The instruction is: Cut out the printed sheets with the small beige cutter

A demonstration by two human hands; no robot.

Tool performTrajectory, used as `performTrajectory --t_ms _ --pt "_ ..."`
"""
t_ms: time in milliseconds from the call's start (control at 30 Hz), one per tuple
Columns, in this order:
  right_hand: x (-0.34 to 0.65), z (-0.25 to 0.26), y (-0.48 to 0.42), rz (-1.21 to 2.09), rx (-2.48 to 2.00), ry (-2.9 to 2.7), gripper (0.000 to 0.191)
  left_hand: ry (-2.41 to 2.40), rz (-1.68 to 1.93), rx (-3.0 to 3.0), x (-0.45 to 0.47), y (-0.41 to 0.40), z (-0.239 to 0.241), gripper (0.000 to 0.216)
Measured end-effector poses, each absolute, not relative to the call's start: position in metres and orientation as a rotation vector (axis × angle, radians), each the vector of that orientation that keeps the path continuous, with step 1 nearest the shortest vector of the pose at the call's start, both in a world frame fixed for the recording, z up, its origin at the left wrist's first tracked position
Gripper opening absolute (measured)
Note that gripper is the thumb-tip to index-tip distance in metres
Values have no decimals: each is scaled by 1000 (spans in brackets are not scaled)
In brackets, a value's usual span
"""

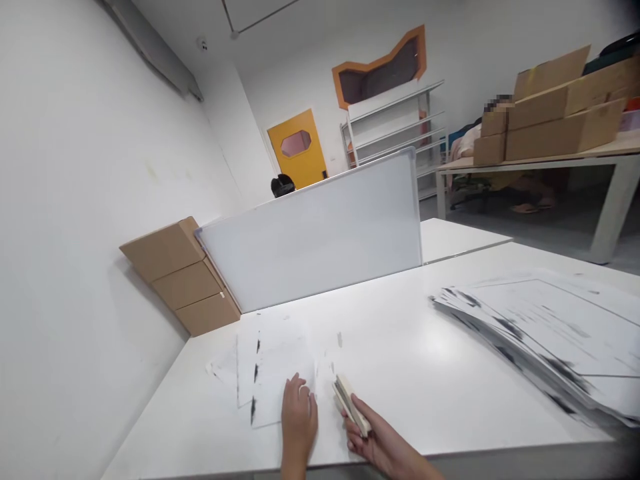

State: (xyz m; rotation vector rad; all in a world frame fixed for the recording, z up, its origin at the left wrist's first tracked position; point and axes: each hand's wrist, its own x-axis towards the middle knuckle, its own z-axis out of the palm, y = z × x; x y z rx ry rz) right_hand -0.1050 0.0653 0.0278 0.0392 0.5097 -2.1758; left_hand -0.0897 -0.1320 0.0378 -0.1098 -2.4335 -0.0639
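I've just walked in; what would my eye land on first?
Probably the big whiteboard standing across the white table, with the bright yellow door beyond it. Nearer, black-smudged papers lie stacked on the right. At the front, the right hand holds a pale, narrow object.

White walls (pixel 60 133) are broken by a yellow door (pixel 306 163) and an orange-framed window (pixel 380 79), with metal shelving (pixel 395 125) placed nearby; a white table (pixel 390 347), backed by an upright panel (pixel 320 240), is brightly lit.
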Motion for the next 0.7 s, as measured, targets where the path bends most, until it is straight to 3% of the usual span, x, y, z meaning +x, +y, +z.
performTrajectory --t_ms 200,700 --pt "-110 35 73 -2039 27 485 43 -2323 -112 -335 -85 -84 47 22" --pt "-118 35 71 -2054 20 551 48 -2207 -83 -537 -101 -93 51 26"
